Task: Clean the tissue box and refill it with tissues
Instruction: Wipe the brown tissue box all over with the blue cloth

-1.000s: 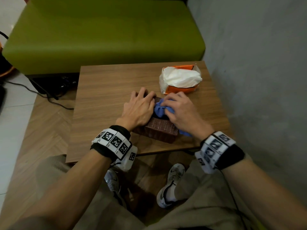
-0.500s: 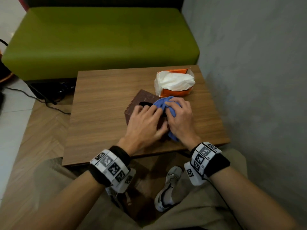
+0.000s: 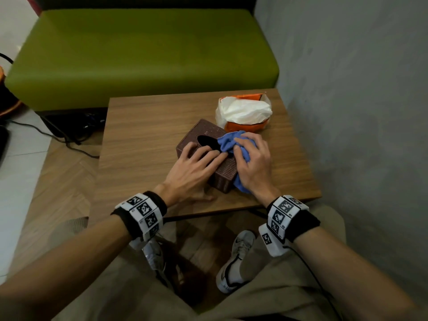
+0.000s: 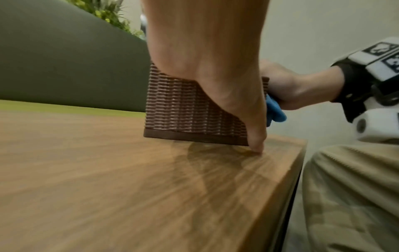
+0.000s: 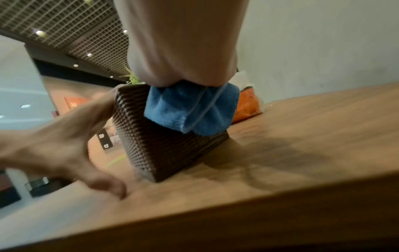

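Bunched in the right hand, a blue microfibre cloth is pressed onto the brown woven rectangular tissue box, which is steadied near the wooden table's front edge by the flat, spread-fingered left hand. An orange pack of white tissues lies just beyond.

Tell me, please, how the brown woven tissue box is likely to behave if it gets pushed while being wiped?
The tissue box probably slides easily: its slot looks empty, so it seems light. The left hand rests on it. Its low, wide shape likely resists tipping.
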Demonstrator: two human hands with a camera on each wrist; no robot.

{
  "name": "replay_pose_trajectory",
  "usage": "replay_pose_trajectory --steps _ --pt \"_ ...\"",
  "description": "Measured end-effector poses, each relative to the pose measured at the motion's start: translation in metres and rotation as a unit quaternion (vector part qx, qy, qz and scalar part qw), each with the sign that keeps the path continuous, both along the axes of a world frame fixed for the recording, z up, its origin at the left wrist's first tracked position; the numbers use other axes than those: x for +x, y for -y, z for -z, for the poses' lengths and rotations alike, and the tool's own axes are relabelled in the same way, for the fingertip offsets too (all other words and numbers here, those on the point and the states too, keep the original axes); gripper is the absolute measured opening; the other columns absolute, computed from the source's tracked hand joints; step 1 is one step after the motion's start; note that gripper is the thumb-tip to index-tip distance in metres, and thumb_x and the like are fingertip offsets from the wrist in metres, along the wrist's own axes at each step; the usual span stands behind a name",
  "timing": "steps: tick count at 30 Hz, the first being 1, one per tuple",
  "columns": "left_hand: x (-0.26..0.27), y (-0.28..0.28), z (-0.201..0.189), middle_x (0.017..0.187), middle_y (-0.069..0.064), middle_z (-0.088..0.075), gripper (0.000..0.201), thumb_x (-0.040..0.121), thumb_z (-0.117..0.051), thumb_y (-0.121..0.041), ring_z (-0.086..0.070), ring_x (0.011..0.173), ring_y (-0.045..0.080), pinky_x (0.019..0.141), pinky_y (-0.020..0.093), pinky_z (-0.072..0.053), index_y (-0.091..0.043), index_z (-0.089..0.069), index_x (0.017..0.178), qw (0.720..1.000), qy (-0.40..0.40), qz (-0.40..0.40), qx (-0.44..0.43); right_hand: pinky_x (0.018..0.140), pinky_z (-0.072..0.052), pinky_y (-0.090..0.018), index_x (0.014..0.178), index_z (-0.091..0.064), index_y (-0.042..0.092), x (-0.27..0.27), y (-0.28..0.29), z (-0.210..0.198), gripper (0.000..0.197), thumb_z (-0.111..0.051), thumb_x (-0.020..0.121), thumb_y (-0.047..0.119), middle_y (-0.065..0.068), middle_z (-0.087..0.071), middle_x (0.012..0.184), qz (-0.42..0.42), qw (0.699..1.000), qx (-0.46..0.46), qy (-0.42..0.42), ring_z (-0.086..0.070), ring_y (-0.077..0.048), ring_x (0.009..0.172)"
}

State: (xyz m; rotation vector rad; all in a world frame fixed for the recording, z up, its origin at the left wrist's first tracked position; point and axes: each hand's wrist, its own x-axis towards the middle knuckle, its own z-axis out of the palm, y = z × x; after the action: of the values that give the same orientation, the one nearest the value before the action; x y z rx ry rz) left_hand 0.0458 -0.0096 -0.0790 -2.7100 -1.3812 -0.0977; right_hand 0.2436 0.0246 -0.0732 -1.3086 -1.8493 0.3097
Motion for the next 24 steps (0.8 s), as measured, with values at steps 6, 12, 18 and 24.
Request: replay_pose_trajectory --steps 6,12,18,24 --pt "0.002 -0.018 -0.003 0.113 0.014 -0.06 0.088 0.072 -0.057 -0.075 -0.055 0.108 0.032 0.108 0.044 -0.031 -0.001 -0.057 0.119 0.998 0.063 0.024 0.013 0.091 -0.037 -0.039 0.1 -0.07 0.01 0.002 0.031 0.015 0.019 -0.057 0.091 0.021 -0.007 -0.064 0.11 -0.102 0.987 0.083 0.097 -0.05 -0.025 0.111" --pt "0.005 -0.024 -0.006 0.11 0.009 -0.06 0.077 0.072 -0.06 -0.071 -0.055 0.104 0.03 0.101 0.042 -0.033 -0.007 -0.056 0.115 0.997 0.068 0.02 0.01 0.085 -0.039 -0.045 0.089 -0.06 0.01 0.005 0.032 0.008 0.014 -0.055 0.088 0.023 -0.013 -0.059 0.106 -0.15 0.976 0.095 0.124 -0.046 -0.028 0.106" --pt "0.004 -0.035 -0.018 0.102 0.006 -0.063 0.074 0.073 -0.053 -0.075 -0.058 0.089 0.027 0.089 0.039 -0.033 -0.012 -0.057 0.112 0.998 0.05 0.044 0.006 0.085 -0.042 -0.041 0.094 -0.059 0.011 -0.005 0.03 0.012 0.015 -0.051 0.091 0.023 -0.011 -0.054 0.109 -0.093 0.991 0.051 0.08 -0.047 -0.026 0.102" --pt "0.001 -0.04 -0.024 0.103 0.0 -0.064 0.085 0.058 -0.064 -0.083 -0.058 0.089 0.022 0.086 0.04 -0.038 -0.018 -0.055 0.112 0.996 0.077 0.048 -0.016 0.087 -0.045 -0.029 0.106 -0.057 0.013 0.004 -0.01 -0.006 0.012 -0.048 0.1 0.017 -0.003 -0.053 0.108 0.051 0.99 -0.034 -0.128 -0.051 -0.011 0.098"
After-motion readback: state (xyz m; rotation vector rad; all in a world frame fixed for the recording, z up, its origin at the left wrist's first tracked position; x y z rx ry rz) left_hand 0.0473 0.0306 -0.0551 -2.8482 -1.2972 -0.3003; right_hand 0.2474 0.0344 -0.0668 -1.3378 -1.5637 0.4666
